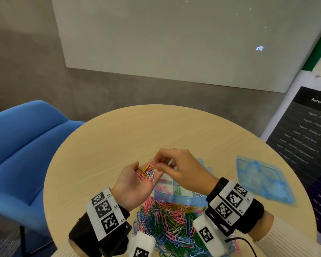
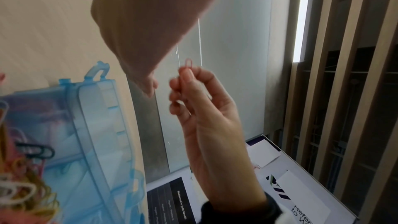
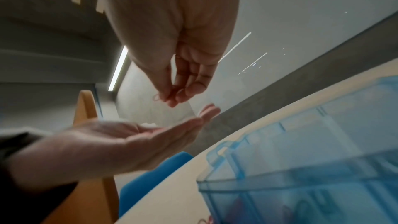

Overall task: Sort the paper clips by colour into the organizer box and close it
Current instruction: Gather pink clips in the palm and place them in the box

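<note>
round wooden table [image 1: 119, 130] | blue chair [image 1: 22, 145] left | whiteboard [image 1: 156, 38] behind | dark poster [image 1: 304, 130] right

A round, light wooden table [image 1: 119, 130] is seen. A big mixed pile of paper clips [image 1: 167, 225] is spread on its near edge. Just behind the pile, a see-through blue organizer box [image 1: 182, 196] is placed. Its blue lid [image 1: 263, 180] is laid flat to the right, apart.
</note>
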Tool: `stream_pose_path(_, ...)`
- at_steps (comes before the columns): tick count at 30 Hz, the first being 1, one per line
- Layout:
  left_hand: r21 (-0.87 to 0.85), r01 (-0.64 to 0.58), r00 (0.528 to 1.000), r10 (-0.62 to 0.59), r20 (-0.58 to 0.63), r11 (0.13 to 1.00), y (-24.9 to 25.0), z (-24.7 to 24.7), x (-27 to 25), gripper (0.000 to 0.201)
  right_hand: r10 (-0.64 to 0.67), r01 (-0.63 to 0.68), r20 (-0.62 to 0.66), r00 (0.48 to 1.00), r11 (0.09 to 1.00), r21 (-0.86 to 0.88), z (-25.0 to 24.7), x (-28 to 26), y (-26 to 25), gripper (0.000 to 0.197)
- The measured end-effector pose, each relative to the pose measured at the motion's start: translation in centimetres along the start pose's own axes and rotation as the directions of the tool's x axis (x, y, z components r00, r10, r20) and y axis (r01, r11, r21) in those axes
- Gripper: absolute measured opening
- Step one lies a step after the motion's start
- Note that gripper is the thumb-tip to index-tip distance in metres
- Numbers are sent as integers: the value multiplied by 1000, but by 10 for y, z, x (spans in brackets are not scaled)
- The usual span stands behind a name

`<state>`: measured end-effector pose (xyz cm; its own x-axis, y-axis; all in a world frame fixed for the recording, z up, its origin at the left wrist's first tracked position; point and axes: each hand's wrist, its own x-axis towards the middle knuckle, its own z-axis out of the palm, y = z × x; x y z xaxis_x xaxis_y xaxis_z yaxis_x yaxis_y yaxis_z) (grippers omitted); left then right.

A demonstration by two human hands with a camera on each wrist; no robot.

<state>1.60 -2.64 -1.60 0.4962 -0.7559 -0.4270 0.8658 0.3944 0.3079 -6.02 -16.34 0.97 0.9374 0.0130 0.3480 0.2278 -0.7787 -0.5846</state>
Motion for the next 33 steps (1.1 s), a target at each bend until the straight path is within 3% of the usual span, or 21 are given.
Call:
stream_pose_path(4, -35, -109, 993, 108, -41, 993, 13, -1, 1, 61, 143, -150, -187, 972, 988, -25, -6, -2, 7, 10)
stream_pose_path(8, -47, -144, 989, 143, -24, 988, 22, -2, -1, 68, 240, -248, -109, 965, 966, -71, -2, -7, 12, 11)
stream_pose_path(10, -45, -129, 992, 129, 14, 991, 21, 0, -4, 73, 206, -215, -95, 974, 971, -101, 1, -7, 8, 15)
stream_pose_path(14, -34, -63, 993, 67, 99, 997, 12, 2, -6, 84, -15, 10, -53, 998, 996, -91, 6, -1, -4, 13)
stream_pose_path(19, 2, -32, 994, 32, 100, 999, 7, 2, -6, 86, -71, 75, 42, 997, 992, -104, 10, 2, -5, 2)
stream_pose_path(27, -50, -14, 995, 18, 95, 999, -1, 1, -6, 82, -3, 3, 5, 1000, 1000, 14, 12, 0, -6, 3)
stream_pose_path(33, -51, -30, 995, 35, 96, 998, 0, 1, -7, 84, 139, -137, 11, 990, 954, 266, 10, 0, -8, 3)
